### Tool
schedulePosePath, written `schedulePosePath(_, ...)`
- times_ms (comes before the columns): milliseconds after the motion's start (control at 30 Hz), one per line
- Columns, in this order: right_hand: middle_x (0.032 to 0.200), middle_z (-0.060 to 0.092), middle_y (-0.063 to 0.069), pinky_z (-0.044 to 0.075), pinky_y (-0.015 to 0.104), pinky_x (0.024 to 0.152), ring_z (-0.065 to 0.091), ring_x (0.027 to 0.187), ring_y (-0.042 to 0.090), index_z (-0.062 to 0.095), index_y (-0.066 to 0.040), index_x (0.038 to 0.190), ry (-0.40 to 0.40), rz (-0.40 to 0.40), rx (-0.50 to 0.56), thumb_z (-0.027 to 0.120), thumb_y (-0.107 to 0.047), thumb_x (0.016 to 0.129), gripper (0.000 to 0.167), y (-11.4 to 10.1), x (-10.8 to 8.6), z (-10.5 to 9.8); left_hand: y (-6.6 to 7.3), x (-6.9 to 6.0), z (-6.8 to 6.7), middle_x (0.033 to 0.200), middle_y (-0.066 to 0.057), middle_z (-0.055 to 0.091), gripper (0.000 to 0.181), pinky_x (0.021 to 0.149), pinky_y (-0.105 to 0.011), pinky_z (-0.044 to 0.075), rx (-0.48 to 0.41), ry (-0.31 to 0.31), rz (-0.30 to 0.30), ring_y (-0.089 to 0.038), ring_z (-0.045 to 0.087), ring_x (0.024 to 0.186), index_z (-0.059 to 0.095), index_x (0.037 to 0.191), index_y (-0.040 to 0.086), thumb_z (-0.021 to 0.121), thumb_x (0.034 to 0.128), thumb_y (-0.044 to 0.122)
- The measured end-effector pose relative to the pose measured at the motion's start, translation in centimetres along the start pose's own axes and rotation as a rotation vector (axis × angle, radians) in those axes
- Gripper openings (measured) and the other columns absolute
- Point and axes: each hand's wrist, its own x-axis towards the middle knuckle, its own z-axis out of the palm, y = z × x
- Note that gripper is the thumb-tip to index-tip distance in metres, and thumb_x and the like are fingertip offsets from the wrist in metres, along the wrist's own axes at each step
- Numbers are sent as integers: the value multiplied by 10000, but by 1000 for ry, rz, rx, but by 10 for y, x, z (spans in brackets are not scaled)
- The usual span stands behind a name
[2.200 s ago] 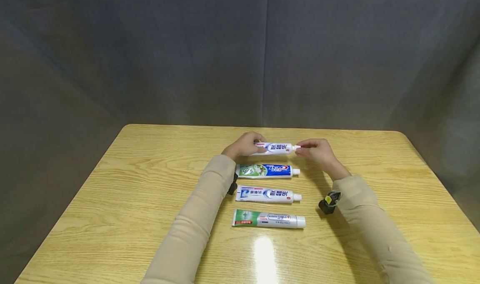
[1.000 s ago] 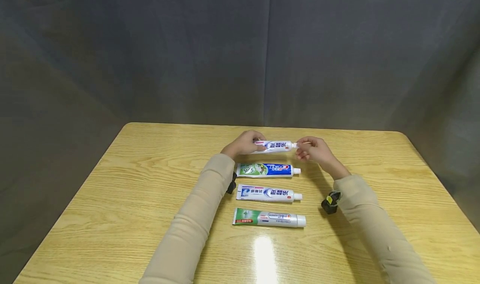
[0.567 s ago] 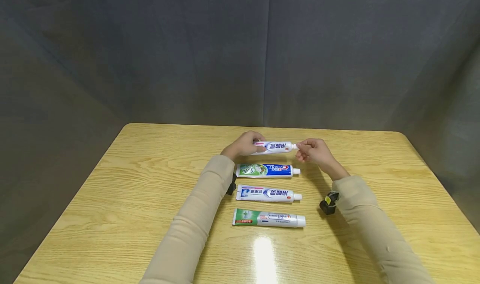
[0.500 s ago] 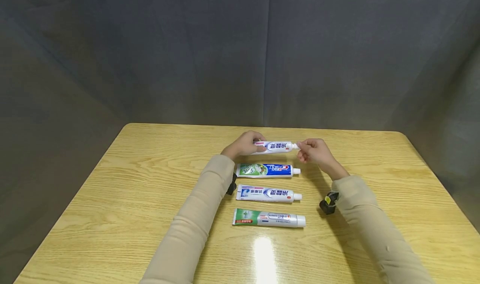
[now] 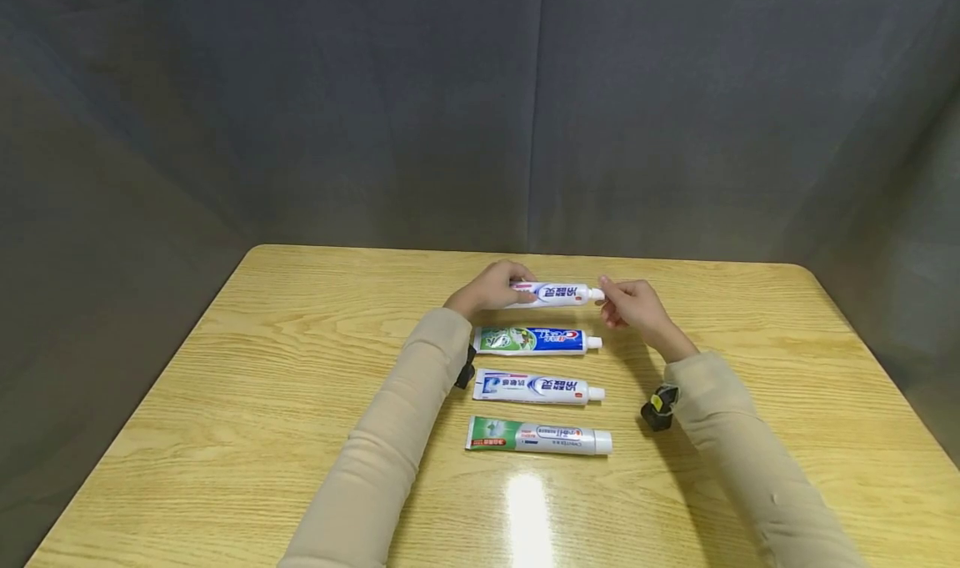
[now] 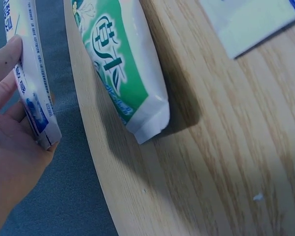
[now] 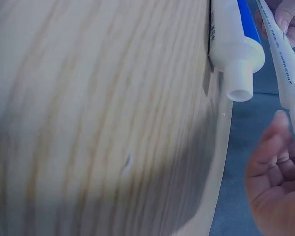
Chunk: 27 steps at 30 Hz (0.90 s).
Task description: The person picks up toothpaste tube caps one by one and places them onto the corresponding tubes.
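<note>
My left hand grips a white toothpaste tube with blue lettering, held level above the table's far part. Its tail end lies against the palm in the left wrist view, thumb across the front. The tube's white cap points right. Right beside it is my right hand, fingertips at the cap's end. In the right wrist view a raised fingertip stands beside the cap, which shows uncovered, and the other fingers are loosely curled. Whether a fingertip touches the cap is hard to tell.
Below the hands, a blue-and-green toothpaste tube, a second white-and-blue tube and a green-and-silver tube lie in a column, caps to the right. The wooden table ends at a dark curtain.
My right fingertips pinched the cap earlier; now they have spread and the cap shows between them. The left hand keeps its grip, and the tube has shifted slightly right. The lying tubes stay put.
</note>
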Motion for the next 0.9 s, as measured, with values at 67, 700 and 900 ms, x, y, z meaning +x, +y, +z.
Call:
schedulePosePath(67, 687, 583, 61, 496, 279, 575, 561, 564, 102, 518, 174, 1035, -2, -10, 6, 401, -377, 962, 568, 1, -1, -2, -1, 1, 0, 1103, -56, 584, 305, 886, -315, 418, -4, -3, 5, -174, 511, 990, 611, 1124, 52, 635, 862, 206)
schedulePosePath(700, 732, 595, 51, 500, 300, 646, 544, 636, 99, 563, 169, 984, 25, -33, -6, 494, -187, 947, 364, 0, -6, -4, 1, 0, 4, 1050, -34, 582, 282, 848, -297, 411, -3, -2, -15, -171, 485, 923, 624, 1097, 65, 640, 857, 213)
schedulePosePath(900, 647, 574, 14, 470, 258, 563, 503, 559, 72, 585, 137, 851, 45, 29, -48, 446, -307, 960, 477, -2, -3, -1, 0, 2, 4, 1035, -30, 585, 272, 831, -292, 416, -2, 2, 8, -166, 486, 906, 627, 1091, 64, 636, 861, 209)
